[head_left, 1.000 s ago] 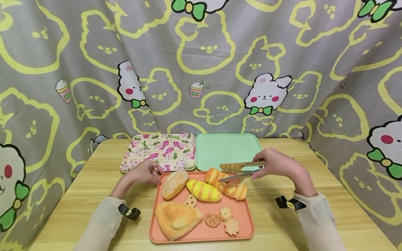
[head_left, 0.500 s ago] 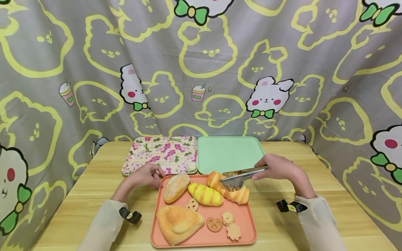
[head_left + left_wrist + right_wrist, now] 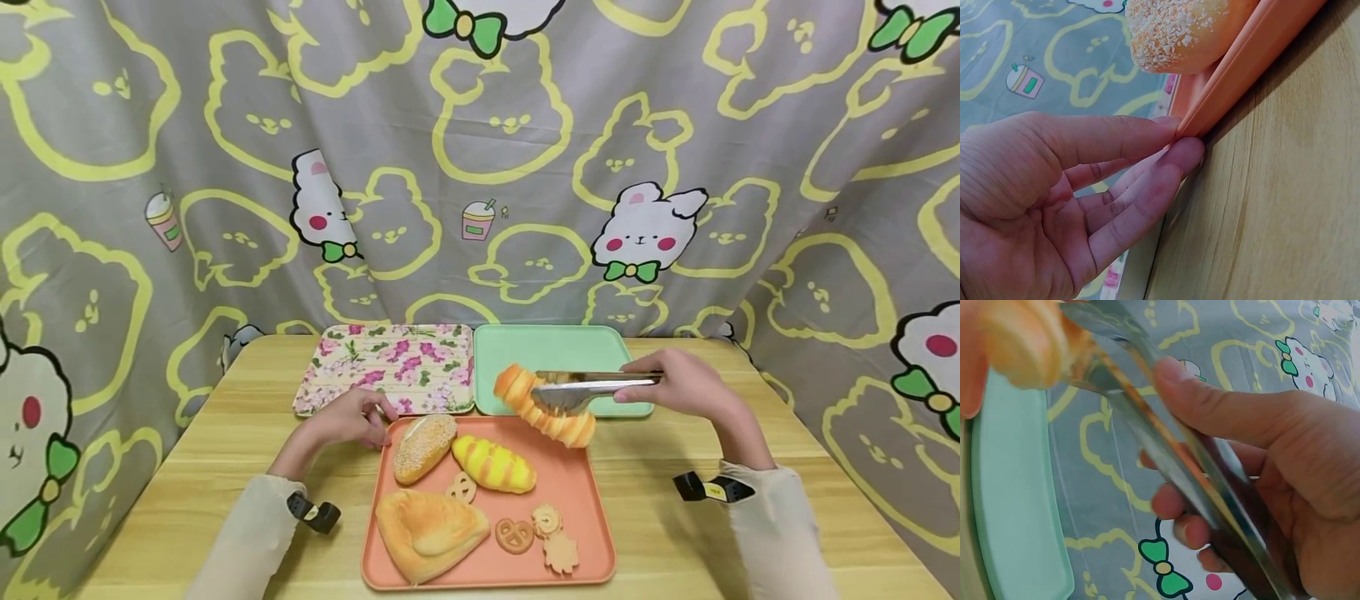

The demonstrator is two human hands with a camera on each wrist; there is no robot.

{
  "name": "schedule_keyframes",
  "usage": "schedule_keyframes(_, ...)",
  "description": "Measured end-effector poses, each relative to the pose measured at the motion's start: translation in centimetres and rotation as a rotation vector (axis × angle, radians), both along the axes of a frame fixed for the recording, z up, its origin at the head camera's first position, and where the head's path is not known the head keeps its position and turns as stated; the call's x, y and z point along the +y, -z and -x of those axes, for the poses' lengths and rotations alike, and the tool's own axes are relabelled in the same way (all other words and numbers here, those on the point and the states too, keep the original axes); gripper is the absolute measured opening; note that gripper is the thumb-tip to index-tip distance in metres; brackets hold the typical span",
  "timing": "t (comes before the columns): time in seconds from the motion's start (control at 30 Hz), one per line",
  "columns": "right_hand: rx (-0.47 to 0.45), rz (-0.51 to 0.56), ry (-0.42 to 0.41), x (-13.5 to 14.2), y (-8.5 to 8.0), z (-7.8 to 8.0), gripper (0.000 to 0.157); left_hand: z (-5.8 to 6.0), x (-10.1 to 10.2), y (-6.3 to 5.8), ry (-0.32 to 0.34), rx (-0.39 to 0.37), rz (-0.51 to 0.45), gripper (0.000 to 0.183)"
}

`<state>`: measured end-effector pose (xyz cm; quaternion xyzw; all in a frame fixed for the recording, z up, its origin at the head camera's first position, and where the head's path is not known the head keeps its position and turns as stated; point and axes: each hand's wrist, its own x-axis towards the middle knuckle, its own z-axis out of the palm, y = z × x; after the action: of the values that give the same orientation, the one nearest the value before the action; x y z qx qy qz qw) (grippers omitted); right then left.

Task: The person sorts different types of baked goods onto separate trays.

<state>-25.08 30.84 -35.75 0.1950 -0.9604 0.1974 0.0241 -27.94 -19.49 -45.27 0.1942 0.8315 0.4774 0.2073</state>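
Observation:
My right hand (image 3: 678, 383) grips metal tongs (image 3: 600, 387), its thumb on one arm and its fingers on the other. A long, ridged orange-brown bread roll (image 3: 517, 390) is clamped in the tongs, tilted, above the far right of the coral tray (image 3: 577, 500). The right wrist view shows the roll (image 3: 1025, 344) blurred at the tips of the tongs (image 3: 1166, 444). At the tray's far left corner my left hand (image 3: 348, 419) pinches the rim between thumb and fingers. Close by that hand, a crumb-coated bun (image 3: 1179, 31) lies on the tray.
Also on the coral tray are a yellow striped roll (image 3: 493, 464), a triangular pastry (image 3: 431, 533), a brown pretzel biscuit (image 3: 513, 536) and several pale cookies (image 3: 561, 552). Behind it, a floral tray (image 3: 405, 367) and a green tray (image 3: 551, 346) stand side by side before the curtain (image 3: 375, 100).
The tongs have closed on the ridged roll and lifted it up off the coral tray. My right hand has risen with them; my left hand has stayed at the tray corner.

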Motion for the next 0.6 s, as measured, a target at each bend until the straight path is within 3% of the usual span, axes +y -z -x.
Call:
schedule_keyframes(0.23,0.181,0.079,0.183,0.3,-0.2,0.1,0.054,0.1,-0.1,0.1,0.000,0.003,0.016,0.030)
schedule_keyframes(0.4,0.197,0.086,0.342,0.8,-0.2,0.6,0.063,0.1,-0.1,0.0,-0.004,-0.001,0.003,0.030)
schedule_keyframes(0.6,0.183,-0.015,0.530,2.1,1.0,1.5,0.070,0.0,-0.2,0.1,0.006,-0.001,-0.008,0.029)
